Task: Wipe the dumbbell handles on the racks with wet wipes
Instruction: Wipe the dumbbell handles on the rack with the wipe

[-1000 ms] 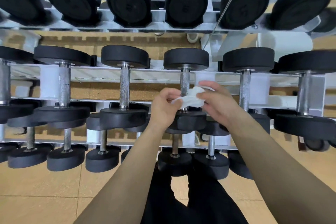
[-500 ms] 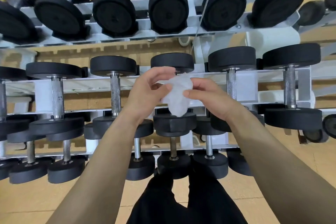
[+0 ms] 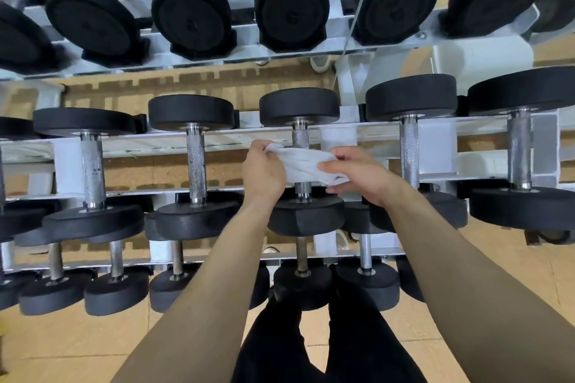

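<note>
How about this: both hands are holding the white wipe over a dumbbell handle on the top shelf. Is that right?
Not quite. The left hand and right hand do hold the white wipe over a dumbbell handle, but that handle is on the middle shelf, not the top one. The head view shows it.

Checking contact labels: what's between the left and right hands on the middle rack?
Head view: a white wipe is stretched between the left hand and the right hand, covering the middle of a dumbbell handle.
</note>
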Available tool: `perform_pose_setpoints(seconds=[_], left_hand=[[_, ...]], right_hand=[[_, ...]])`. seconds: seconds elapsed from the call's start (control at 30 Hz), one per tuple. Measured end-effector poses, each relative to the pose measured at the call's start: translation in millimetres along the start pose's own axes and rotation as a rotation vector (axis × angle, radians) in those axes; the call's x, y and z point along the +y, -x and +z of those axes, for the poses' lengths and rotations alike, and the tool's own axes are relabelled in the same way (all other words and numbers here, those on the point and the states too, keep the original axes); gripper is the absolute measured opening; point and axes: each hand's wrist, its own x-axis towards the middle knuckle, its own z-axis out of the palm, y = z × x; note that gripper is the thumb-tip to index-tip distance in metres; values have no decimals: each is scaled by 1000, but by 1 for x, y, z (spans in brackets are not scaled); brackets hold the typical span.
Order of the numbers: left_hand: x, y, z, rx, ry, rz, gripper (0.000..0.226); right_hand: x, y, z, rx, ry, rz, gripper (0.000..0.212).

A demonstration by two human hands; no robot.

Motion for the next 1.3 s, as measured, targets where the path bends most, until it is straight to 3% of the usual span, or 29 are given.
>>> perform_pose_setpoints(seconds=[0.1, 0.17, 0.23, 0.33, 0.43, 0.5, 0.6, 0.7, 0.8, 0.83, 0.93, 1.03, 1.13, 1.23, 1.3], left_hand=[[1, -12, 8, 51, 56, -76, 29], [0, -21, 13, 43, 69, -73, 27], [-2, -29, 18, -26, 96, -24, 27], [-8, -37, 21, -123, 81, 142, 31], [-23, -48, 21, -71, -121, 350, 24], [-31, -53, 24, -19, -255, 430, 25], [-35, -58, 33, 47, -343, 435, 27], [-37, -63, 35, 30, -315, 340, 25], [-32, -51, 20, 93, -13, 228, 29], [-29, -40, 13, 104, 121, 223, 27], [-20, 0, -2, -53, 392, 202, 28], [-17, 22, -2, -222, 486, 186, 26], [-14, 25, 4, -169, 512, 163, 21], [-9, 25, 10, -52, 555, 122, 21], [-4, 28, 16, -1, 600, 88, 26]], right_hand=[[2, -18, 3, 92, -223, -59, 14], [5, -32, 8, 246, -207, -111, 17], [11, -46, 13, 393, -4, -185, 18], [22, -64, 21, 468, 396, -256, 20], [27, -69, 24, 485, 695, -243, 31], [28, -67, 22, 498, 762, -264, 35], [24, -58, 20, 502, 621, -331, 37], [14, -42, 23, 454, 270, -414, 28], [7, -20, 33, 348, -70, -474, 4], [6, -13, 37, 336, -111, -507, 5], [8, 0, 54, 346, 2, -591, 21], [14, 9, 70, 458, 343, -607, 15], [23, 15, 75, 473, 676, -658, 22], [19, 21, 65, 342, 229, -652, 32], [16, 22, 54, 253, 151, -664, 45]])
